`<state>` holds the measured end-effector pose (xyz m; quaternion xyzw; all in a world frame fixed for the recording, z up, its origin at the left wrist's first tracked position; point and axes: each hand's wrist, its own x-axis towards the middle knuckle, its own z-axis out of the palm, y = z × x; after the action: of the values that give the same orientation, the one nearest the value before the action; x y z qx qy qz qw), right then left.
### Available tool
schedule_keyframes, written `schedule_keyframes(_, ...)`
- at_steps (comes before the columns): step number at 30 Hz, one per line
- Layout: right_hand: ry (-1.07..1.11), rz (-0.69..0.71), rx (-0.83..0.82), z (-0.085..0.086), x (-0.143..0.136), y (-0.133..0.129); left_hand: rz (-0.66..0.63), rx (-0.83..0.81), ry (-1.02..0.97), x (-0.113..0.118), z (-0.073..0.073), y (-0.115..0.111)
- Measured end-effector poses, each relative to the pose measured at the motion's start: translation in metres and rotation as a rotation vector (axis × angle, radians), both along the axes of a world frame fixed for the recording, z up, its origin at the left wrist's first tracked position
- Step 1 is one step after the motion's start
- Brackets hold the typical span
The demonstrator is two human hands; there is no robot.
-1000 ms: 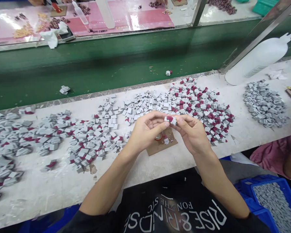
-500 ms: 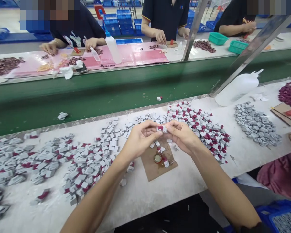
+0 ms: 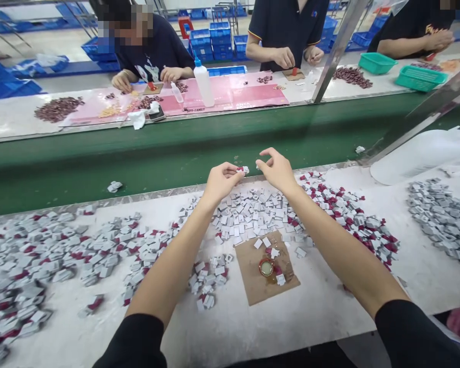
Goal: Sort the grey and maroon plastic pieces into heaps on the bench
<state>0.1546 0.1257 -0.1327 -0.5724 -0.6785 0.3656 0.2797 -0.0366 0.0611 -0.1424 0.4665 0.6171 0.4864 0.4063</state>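
Near the green belt's edge, my left hand [image 3: 223,180] pinches a small grey and maroon piece [image 3: 243,169] between thumb and fingers. My right hand [image 3: 275,167] is raised to the right of it, apart from it, thumb and index finger curved around a gap; a tiny pale bit shows at its thumb tip, too small to name. Below both hands lies a heap of pale grey pieces [image 3: 253,209]. Nearer to me is a brown cardboard square [image 3: 253,286] bearing a round cap [image 3: 266,267] and a few small pieces.
Piles of grey and maroon pieces [image 3: 72,245] spread left, with another pile [image 3: 341,209] right. A green belt [image 3: 176,148] runs beyond the table, carrying a grey clump [image 3: 114,186]. A metal post [image 3: 410,117] and white bottle [image 3: 417,156] stand right. Several people work opposite.
Both hands have moved forward, from above the cardboard to the belt's edge, and apart from each other. The piece is now in my left hand only. The view has shifted left.
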Motion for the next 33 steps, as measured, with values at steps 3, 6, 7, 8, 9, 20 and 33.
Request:
schedule_keyframes(3, -0.194, 0.031, 0.016, -0.003, -0.022, 0.025, 0.043, -0.053, 0.059, -0.010, -0.010, 0.028)
schedule_keyframes(6, -0.186, 0.037, -0.007, -0.006, -0.031, 0.034, 0.048, -0.079, 0.112, -0.012, -0.018, 0.049)
schedule_keyframes(7, -0.170, 0.044, -0.005, -0.006, -0.030, 0.034, 0.047, -0.080, 0.132, -0.013, -0.020, 0.054)
schedule_keyframes(8, -0.143, 0.054, 0.000, -0.005, -0.028, 0.032, 0.046, -0.076, 0.153, -0.013, -0.022, 0.058)
schedule_keyframes(9, -0.111, 0.066, 0.005, -0.004, -0.023, 0.029, 0.048, -0.066, 0.176, -0.013, -0.023, 0.060)
schedule_keyframes(20, 0.771, 0.102, -0.175, 0.024, 0.039, -0.076, -0.375, 0.276, 0.111, 0.027, 0.034, -0.029)
schedule_keyframes(33, 0.533, 0.140, -0.137, 0.029, 0.090, -0.198, -0.380, 0.045, -0.150, 0.065, 0.033, -0.148)
